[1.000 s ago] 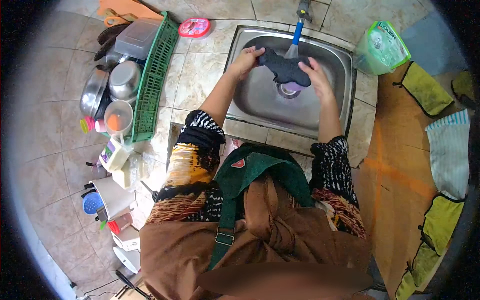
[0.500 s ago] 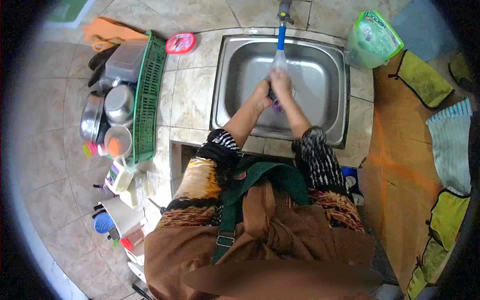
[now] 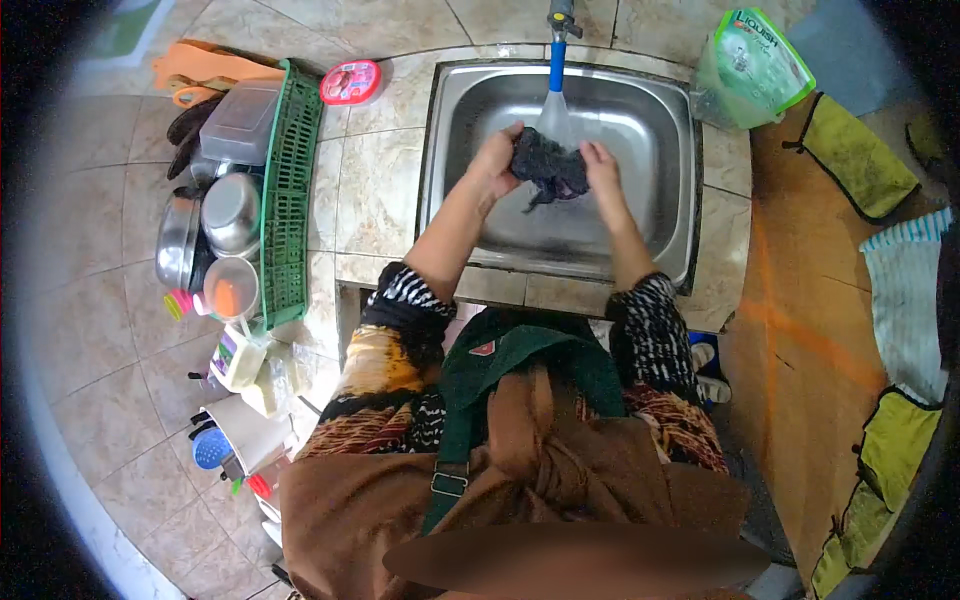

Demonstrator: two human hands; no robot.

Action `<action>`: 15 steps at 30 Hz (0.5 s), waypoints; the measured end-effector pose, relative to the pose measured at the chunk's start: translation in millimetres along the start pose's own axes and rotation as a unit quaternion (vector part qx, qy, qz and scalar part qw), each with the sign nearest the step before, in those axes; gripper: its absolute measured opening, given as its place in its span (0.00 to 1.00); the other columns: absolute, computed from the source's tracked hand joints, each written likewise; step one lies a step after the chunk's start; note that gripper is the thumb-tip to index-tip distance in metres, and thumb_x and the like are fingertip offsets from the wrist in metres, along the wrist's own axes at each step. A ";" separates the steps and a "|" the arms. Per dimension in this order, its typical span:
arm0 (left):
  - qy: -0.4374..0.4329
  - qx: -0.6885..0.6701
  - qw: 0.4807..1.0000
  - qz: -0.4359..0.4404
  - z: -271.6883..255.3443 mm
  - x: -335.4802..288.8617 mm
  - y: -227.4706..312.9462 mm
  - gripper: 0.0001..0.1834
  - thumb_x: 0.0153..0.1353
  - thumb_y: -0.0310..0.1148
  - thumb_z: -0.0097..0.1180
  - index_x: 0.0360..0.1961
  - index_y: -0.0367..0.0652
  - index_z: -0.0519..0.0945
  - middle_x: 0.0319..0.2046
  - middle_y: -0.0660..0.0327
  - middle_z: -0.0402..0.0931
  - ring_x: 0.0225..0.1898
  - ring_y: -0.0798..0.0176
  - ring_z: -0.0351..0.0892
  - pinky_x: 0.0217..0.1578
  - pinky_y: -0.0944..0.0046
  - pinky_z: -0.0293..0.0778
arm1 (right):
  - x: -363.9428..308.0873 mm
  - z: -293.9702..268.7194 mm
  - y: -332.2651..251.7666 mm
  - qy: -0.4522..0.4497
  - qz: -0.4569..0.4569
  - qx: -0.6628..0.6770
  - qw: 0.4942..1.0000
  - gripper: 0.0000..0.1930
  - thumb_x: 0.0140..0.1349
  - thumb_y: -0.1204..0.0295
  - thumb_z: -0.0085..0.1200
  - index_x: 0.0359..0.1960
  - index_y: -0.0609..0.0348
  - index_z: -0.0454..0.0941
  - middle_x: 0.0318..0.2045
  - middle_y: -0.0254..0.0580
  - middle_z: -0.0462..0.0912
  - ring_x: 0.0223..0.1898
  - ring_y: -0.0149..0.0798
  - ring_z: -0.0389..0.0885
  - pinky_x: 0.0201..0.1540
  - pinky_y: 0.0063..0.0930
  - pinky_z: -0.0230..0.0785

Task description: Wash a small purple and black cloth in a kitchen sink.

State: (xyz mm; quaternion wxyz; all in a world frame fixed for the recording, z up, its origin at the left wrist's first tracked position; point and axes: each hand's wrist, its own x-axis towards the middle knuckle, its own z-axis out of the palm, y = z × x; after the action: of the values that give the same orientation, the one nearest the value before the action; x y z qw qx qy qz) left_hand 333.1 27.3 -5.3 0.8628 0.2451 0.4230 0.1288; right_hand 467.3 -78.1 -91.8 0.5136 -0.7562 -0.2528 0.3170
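Observation:
A dark grey, wet cloth (image 3: pixel 548 165) is stretched between my two hands over the steel sink (image 3: pixel 640 235). My left hand (image 3: pixel 494 162) grips its left end, and my right hand (image 3: pixel 601 172) has hold of the right end with the fingers bent. A loose corner of the cloth dangles below, with a purplish patch near it. From the blue-ended tap (image 3: pixel 557 65) a fan of water (image 3: pixel 554 110) falls onto the cloth's upper edge. My fingertips are partly hidden behind the fabric.
A green dish basket (image 3: pixel 285 200) with pots and plastic containers stands at left, near a red-lidded tub (image 3: pixel 351 83). Right of the sink is a green pouch (image 3: pixel 757 70). Yellow cloths (image 3: pixel 855 155) and a striped cloth (image 3: pixel 908 300) lie along the right side.
My hands were close together, blurred, under the running water. Now they are farther apart, with the dark cloth spread between them and plainly visible. The left hand has moved left, the right hand right.

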 end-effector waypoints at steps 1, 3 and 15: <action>0.000 0.000 1.000 0.001 3.8 -12.2 10.0 0.15 0.64 0.39 0.37 0.35 0.40 0.73 0.31 0.57 0.76 0.33 0.60 0.77 0.40 0.61 0.73 | 3.7 -13.8 3.4 -0.041 0.003 0.082 0.996 0.17 0.59 0.59 0.48 0.39 0.61 0.74 0.33 0.45 0.78 0.38 0.39 0.75 0.43 0.27 0.63; 0.053 0.069 0.996 0.009 3.2 -34.5 21.3 0.15 0.62 0.39 0.41 0.37 0.41 0.75 0.33 0.60 0.77 0.33 0.64 0.77 0.38 0.65 0.73 | -4.9 -22.8 5.5 -0.085 0.015 0.164 0.983 0.18 0.59 0.57 0.49 0.40 0.61 0.74 0.37 0.44 0.78 0.42 0.37 0.74 0.47 0.26 0.62; 0.237 0.124 0.961 -0.076 -27.9 -20.7 -4.7 0.22 0.62 0.37 0.44 0.54 0.38 0.63 0.40 0.57 0.74 0.51 0.60 0.67 0.45 0.54 0.69 | -18.6 8.5 -29.2 -0.127 -0.055 0.017 0.990 0.15 0.54 0.60 0.53 0.33 0.60 0.73 0.24 0.40 0.74 0.26 0.41 0.72 0.30 0.33 0.66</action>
State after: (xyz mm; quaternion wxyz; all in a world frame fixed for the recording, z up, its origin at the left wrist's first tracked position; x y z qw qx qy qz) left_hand 298.4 23.2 -8.7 0.7079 0.2795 0.6455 0.0644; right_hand 446.8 -75.9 -62.6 0.5070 -0.6858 -0.3513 0.3863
